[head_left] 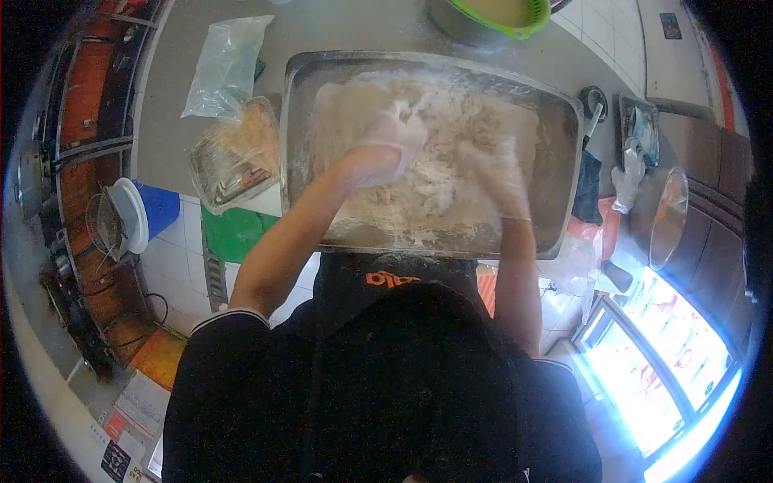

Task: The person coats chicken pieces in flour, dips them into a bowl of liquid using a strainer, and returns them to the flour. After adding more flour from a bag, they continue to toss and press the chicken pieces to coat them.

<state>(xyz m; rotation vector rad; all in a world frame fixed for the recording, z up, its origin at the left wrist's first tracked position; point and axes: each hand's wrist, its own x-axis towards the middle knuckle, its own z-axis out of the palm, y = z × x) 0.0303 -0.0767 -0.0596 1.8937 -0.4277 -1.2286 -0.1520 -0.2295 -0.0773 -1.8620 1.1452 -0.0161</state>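
Observation:
A large metal tray (568,173) holds a spread of pale flour (435,189), with rough clumps in the middle. My left hand (390,145), in a clear glove dusted white, is over the tray's centre-left with its fingers curled; whatever they hold, if anything, is hidden in flour and haze. To its right, my right hand (499,173), also gloved, reaches down into the flour. Motion smears its fingers, so their pose does not show. Whitish dust blurs the area around both hands.
Left of the tray sit a clear container (233,165) of pale orange food and a plastic bag (228,64). A green-rimmed basin (515,28) stands behind it. At right are a steel bowl (670,217) and a lit glass-fronted cabinet (644,370).

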